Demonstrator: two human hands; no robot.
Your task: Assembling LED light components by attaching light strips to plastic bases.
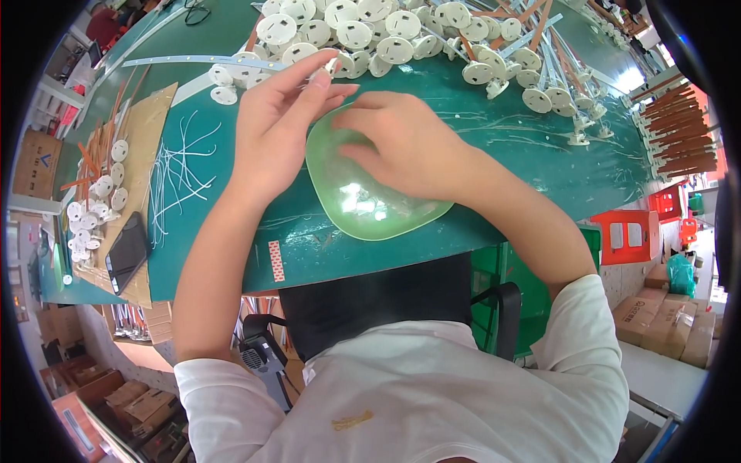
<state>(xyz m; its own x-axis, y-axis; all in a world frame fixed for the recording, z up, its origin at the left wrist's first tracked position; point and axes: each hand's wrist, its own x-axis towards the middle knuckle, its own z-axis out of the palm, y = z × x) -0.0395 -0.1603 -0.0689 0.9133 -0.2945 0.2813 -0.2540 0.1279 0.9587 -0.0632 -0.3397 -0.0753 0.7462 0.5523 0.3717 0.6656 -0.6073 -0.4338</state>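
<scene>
My left hand (278,123) is raised above the green table, thumb and fingers pinched on a small white part (332,65). A pale strip with dots along it (197,59) runs leftward from behind this hand; whether it joins the white part, I cannot tell. Just right of it, a translucent green bowl (363,220) stands near the table's front edge. Over the bowl's mouth reaches my right hand (405,143), its thumb and fingers curved downward and apart. Nothing shows between them, and the bowl's contents are hard to make out.
Beyond my hands lies a heap of round white discs (355,35), with strips among them. Thin white wires (181,174) lie at left, beside a cardboard sheet (158,131) bearing more discs and a black phone (127,253). A red-and-white patterned strip (276,261) lies near the front edge.
</scene>
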